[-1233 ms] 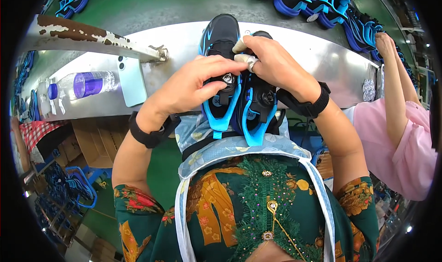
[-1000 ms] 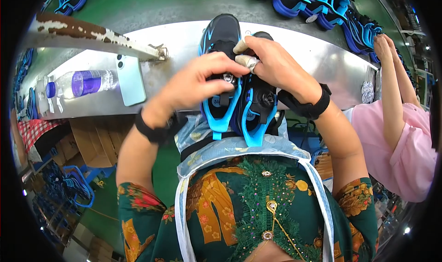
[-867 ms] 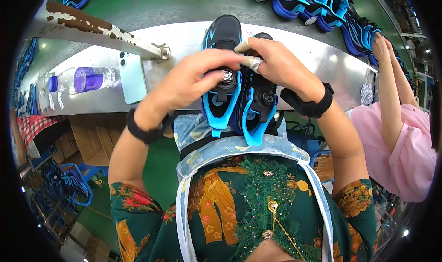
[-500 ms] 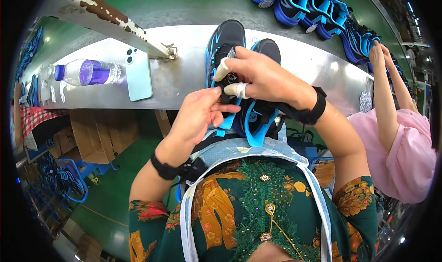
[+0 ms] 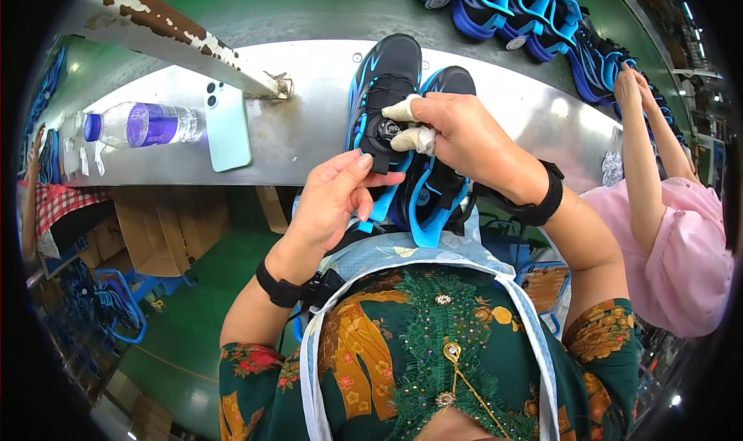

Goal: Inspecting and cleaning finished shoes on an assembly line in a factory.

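Two black sneakers with blue trim stand side by side at the metal bench's edge, toes pointing away: a left sneaker (image 5: 393, 58) and a right sneaker (image 5: 453, 80). On the left one's tongue sits a round black lacing dial (image 5: 389, 130). My left hand (image 5: 337, 193) pinches the black tongue tab (image 5: 380, 162) below that dial between thumb and fingers. Off-white finger covers wrap two digits of my right hand (image 5: 464, 131); their tips close in on the dial from its right side. Parts of the right sneaker are hidden under this hand.
Left on the metal bench (image 5: 302, 151) are a pale green phone (image 5: 227, 127) and a purple-capped bottle (image 5: 143, 124). A rusty white post (image 5: 193, 42) rises beside them. More sneakers (image 5: 495, 15) line the green surface beyond. A pink-clad co-worker (image 5: 658, 232) works at right; cardboard boxes (image 5: 166, 228) sit below.
My right hand has shifted slightly right and down, its covered fingertips spreading off the tongue so the dial shows. My left hand stays at the tongue tab.
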`<move>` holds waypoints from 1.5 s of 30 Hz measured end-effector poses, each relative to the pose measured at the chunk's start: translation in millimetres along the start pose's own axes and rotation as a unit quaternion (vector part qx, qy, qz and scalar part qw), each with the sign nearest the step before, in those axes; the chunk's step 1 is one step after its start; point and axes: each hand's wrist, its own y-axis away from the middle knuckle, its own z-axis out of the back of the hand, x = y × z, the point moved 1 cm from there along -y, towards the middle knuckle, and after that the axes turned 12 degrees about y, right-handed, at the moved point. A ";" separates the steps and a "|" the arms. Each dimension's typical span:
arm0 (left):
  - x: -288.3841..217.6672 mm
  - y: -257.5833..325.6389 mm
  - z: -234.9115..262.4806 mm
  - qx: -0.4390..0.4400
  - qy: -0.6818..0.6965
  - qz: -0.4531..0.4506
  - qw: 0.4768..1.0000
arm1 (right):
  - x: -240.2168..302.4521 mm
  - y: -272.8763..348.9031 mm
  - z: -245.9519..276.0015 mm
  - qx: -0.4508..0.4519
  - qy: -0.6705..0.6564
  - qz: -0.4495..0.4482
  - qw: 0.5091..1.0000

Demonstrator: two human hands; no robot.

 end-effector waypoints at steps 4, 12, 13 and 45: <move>2.3 -0.4 -6.0 -0.023 -0.049 -0.024 0.998 | 17.1 -3.4 6.6 0.003 0.130 0.005 0.991; 5.2 15.6 -16.9 -0.064 -0.236 -0.088 0.966 | -27.1 18.5 47.2 0.008 -0.052 -0.098 0.994; 3.9 20.1 -19.4 -0.074 -0.270 -0.112 0.953 | -22.2 33.1 60.0 0.014 -0.001 -0.119 0.993; 55.2 -3.6 -53.5 -0.030 -0.011 0.061 0.998 | -2.3 86.4 8.2 -0.134 0.043 -0.083 0.987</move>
